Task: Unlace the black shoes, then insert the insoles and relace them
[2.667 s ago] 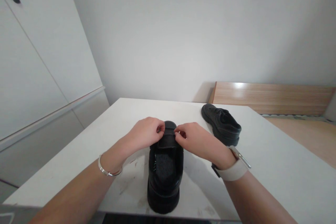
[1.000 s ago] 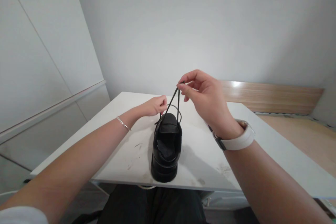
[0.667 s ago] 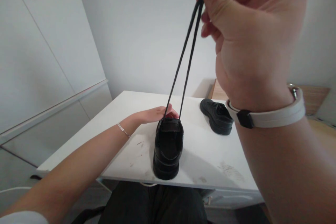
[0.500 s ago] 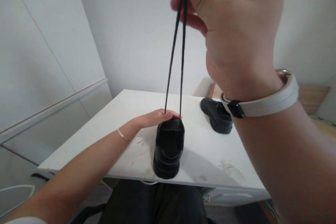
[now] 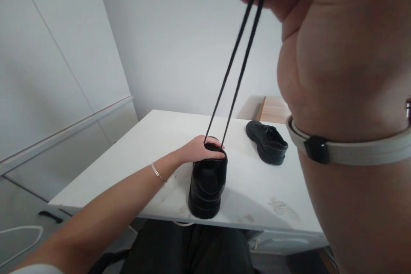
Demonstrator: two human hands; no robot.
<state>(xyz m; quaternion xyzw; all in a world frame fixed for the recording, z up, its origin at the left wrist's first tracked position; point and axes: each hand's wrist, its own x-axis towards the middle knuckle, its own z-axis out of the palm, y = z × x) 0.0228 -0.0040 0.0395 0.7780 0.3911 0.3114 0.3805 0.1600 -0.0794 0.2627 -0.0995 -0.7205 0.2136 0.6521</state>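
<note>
A black shoe (image 5: 208,188) stands upright near the front edge of the white table, its heel toward me. My left hand (image 5: 204,149) grips the shoe's upper around the opening, thumb lying across the top and the other fingers partly hidden behind it. Two strands of black shoelace (image 5: 236,58) run taut from the shoe up and to the right. They end in my right hand (image 5: 298,13), which is closed on them high up, close to the camera. Its fingertips are partly cut off by the top of the picture.
A second black shoe (image 5: 268,142), laced, rests farther back on the right of the white table (image 5: 154,130). Behind it is a wooden board (image 5: 272,109). White cabinets (image 5: 58,51) stand at the left, a pale wall at the back. Dark smudges mark the tabletop.
My right hand has risen and moved right and closer, drawing the laces into a steeper slant. My left thumb has come over the shoe's top edge.
</note>
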